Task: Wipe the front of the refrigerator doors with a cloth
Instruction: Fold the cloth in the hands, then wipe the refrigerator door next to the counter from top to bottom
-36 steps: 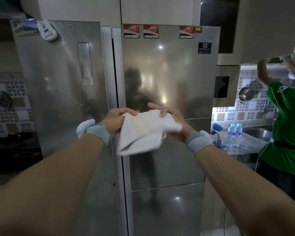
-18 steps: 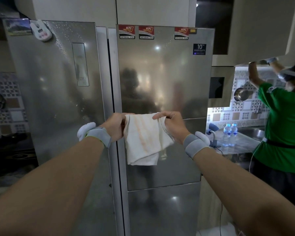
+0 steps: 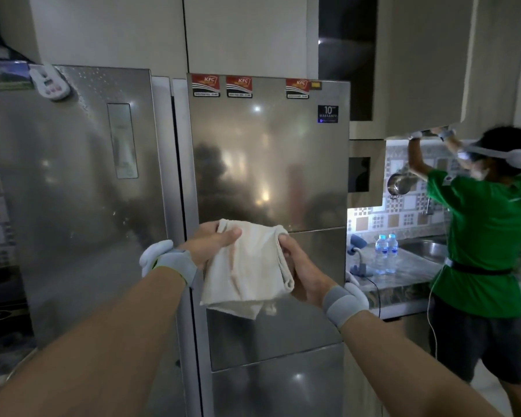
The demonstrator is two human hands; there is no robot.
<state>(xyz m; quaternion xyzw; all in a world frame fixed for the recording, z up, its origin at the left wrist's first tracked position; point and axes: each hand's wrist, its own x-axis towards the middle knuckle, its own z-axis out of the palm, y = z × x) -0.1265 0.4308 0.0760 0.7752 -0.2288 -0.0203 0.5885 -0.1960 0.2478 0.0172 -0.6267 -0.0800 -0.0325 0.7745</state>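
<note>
A cream cloth [image 3: 247, 269] with faint orange stains hangs folded between both hands, in front of the steel refrigerator. My left hand [image 3: 211, 242] pinches its upper left corner. My right hand [image 3: 301, 266] grips its right folded edge. Behind the cloth stand the left refrigerator door [image 3: 73, 191], with a narrow panel, and the right refrigerator door [image 3: 268, 161], which carries red stickers along its top. The cloth is held off the doors, near the seam between the right door's upper and middle sections.
A person in a green shirt [image 3: 487, 251] stands at the right, arms raised to a wall cabinet [image 3: 427, 61]. A counter [image 3: 403, 275] with two water bottles [image 3: 385, 254] and a sink lies beside the fridge. A white timer [image 3: 50, 84] sticks on the left door.
The hands have refolded the cloth into a narrower hanging bundle and come closer together. The view has tilted up and left, and the person at the right has come further into view.
</note>
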